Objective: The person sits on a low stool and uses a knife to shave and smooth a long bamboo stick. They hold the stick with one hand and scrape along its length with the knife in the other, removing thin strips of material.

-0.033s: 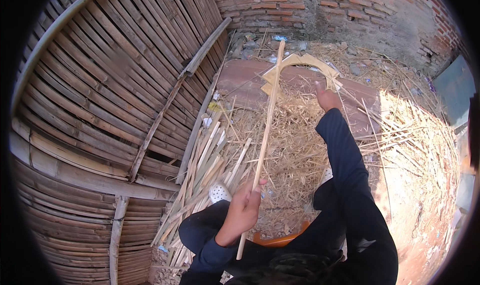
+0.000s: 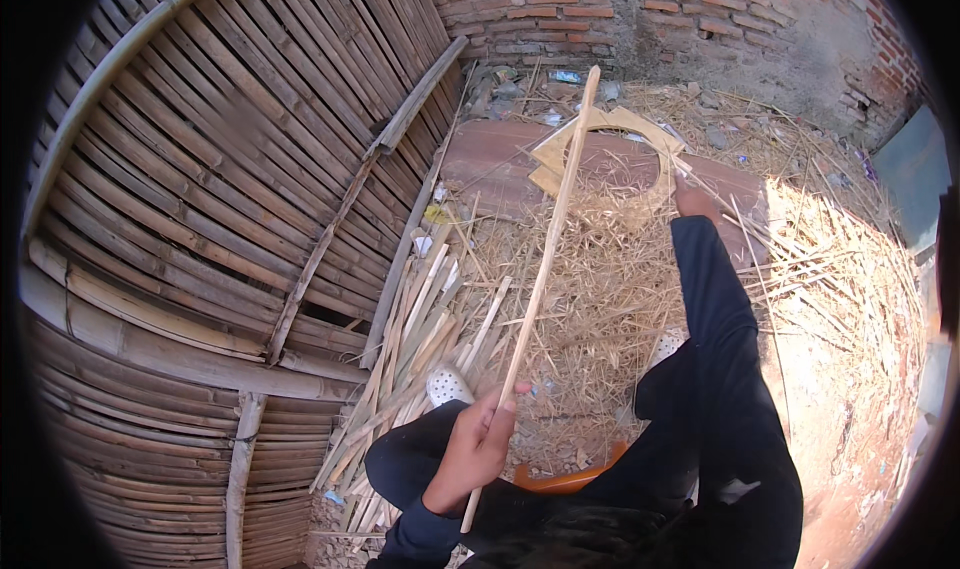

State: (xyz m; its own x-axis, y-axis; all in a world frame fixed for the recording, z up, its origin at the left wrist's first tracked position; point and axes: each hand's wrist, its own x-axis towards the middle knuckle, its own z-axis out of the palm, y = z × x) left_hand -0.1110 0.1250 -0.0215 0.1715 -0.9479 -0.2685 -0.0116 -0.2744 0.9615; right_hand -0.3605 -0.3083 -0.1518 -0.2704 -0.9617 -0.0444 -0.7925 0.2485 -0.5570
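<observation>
A long pale strip of split bamboo or wood (image 2: 548,259) slants away from me, its far end tipped a little to the right. My left hand (image 2: 478,441) is closed round its near part. Beyond the strip lies a flat, light-coloured curved piece (image 2: 628,121) with an arched inner edge and angular outer corners; the strip crosses in front of its left side. Beside the right end of that curved piece is my right hand (image 2: 697,199), arm stretched out and fingers curled. What those fingers hold, if anything, is hidden.
Shavings (image 2: 600,289) cover the ground and part of a brown board (image 2: 490,159). Loose strips (image 2: 400,339) are heaped at the left, against a bamboo slat wall (image 2: 200,179). A brick wall (image 2: 560,14) closes the far side. An orange object (image 2: 570,479) shows between my legs.
The far end of the strip has swung to the right, while its near end has shifted slightly left. My right hand has moved right, beside the curved piece's right end.
</observation>
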